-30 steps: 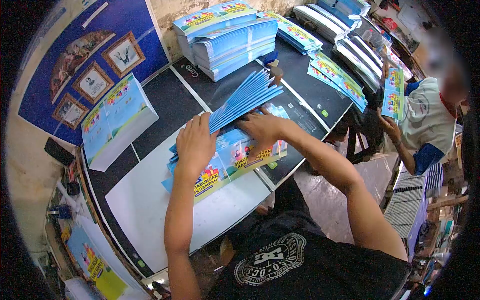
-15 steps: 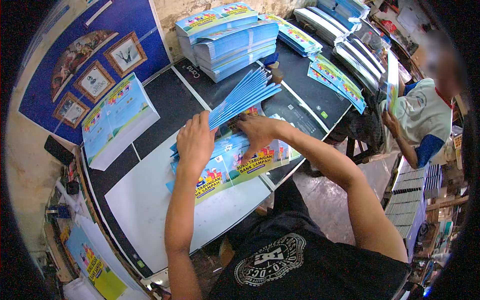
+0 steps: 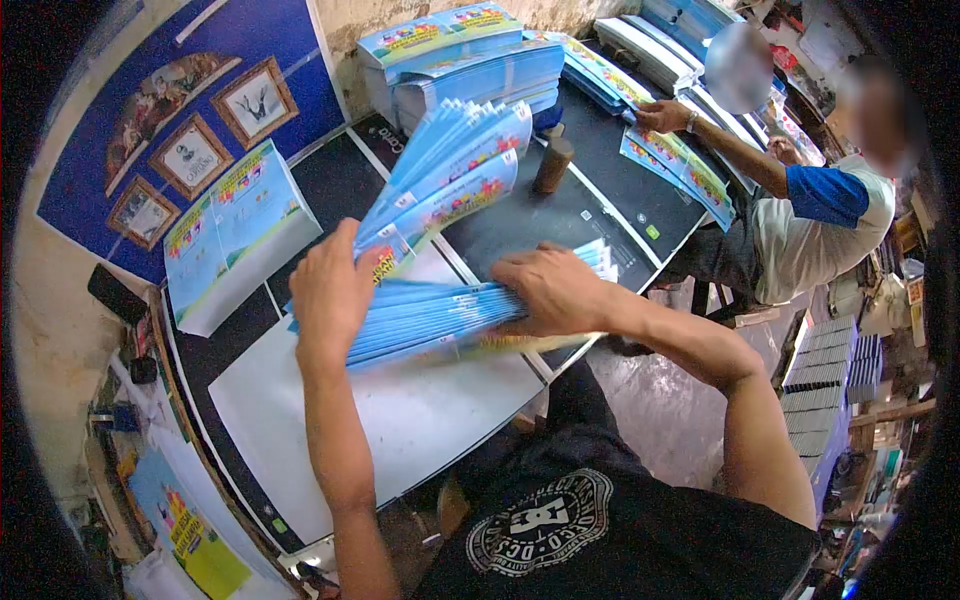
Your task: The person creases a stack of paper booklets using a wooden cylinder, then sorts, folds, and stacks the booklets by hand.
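Observation:
My left hand (image 3: 330, 290) grips the left end of a bundle of light blue printed sheets. Part of it, a fanned set of sheets (image 3: 440, 190), stands up and leans to the upper right. Below, a layered stack of folded sheets (image 3: 430, 322) lies nearly level between my hands. My right hand (image 3: 555, 290) is closed round the right end of this lower stack, thumb hidden. More sheet ends show just beyond my right fingers. The lower edge of the bundle is blurred over the white board (image 3: 300, 400) on the table.
A thick stack of printed sheets (image 3: 240, 235) stands at the left. Tall stacks (image 3: 470, 75) are at the back, near a brown cylinder (image 3: 553, 165). At the right, a seated co-worker (image 3: 820, 220) reaches to sheets (image 3: 680, 170) on the table edge.
The fanned sheets have opened wider and risen. My left hand has moved left and down; my right hand has closed on the lower stack. The co-worker's arm now stretches over the table.

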### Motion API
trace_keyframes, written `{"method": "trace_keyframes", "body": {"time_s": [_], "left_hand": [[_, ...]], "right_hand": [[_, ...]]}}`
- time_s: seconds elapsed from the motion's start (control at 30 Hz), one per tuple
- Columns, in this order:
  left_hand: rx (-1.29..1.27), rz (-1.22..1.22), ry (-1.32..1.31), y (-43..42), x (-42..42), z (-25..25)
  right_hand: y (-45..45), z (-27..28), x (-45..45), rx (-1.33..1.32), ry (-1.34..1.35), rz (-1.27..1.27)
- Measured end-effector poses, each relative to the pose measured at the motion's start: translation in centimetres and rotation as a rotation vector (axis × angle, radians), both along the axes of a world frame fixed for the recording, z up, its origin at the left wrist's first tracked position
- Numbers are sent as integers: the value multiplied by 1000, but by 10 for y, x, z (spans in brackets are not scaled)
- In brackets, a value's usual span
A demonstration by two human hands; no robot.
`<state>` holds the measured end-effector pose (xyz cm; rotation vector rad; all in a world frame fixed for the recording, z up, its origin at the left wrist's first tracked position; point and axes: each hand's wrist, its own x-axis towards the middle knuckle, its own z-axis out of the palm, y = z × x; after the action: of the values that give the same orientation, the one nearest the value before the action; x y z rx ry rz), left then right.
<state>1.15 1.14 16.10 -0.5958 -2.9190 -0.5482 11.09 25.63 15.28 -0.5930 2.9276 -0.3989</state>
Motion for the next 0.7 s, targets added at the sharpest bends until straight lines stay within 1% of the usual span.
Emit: {"method": "trace_keyframes", "body": {"time_s": [0.07, 0.1, 0.2, 0.23, 0.33, 0.37, 0.5, 0.53, 0.57, 0.6, 0.63, 0.67, 0.7], "left_hand": [[28, -14, 13, -6, 1, 3], [-36, -23, -71, -8, -3, 1], [-82, -44, -206, -7, -21, -29], [-57, -42, -202, -9, -23, -33], [-21, -61, -203, -17, -32, -36], [-19, -51, -182, -20, -32, -38], [25, 6, -72, -37, -45, -45], [97, -40, 30, -48, -48, -53], [101, -26, 67, -55, -45, -51], [134, -7, 34, -59, -48, -50], [122, 29, -85, -50, -34, -21], [146, -40, -43, -64, -49, -46], [129, -51, -38, -60, -45, -38]], "right_hand": [[-7, 9, 8, 79, 156, 13], [-8, 10, 9, 120, 238, 17], [-6, -20, -1, 178, 362, 14], [-4, -22, -3, 178, 295, 14], [-1, -20, 5, 195, 275, 63], [2, -27, 7, 156, 305, 92], [5, -30, 19, 148, 262, 163], [5, -29, 23, 94, 254, 158], [3, -28, 27, 117, 261, 165], [2, -19, 30, 72, 267, 167], [1, -13, 31, 78, 309, 184], [-1, 0, 32, 115, 337, 211], [-2, 2, 31, 91, 364, 204]]}}
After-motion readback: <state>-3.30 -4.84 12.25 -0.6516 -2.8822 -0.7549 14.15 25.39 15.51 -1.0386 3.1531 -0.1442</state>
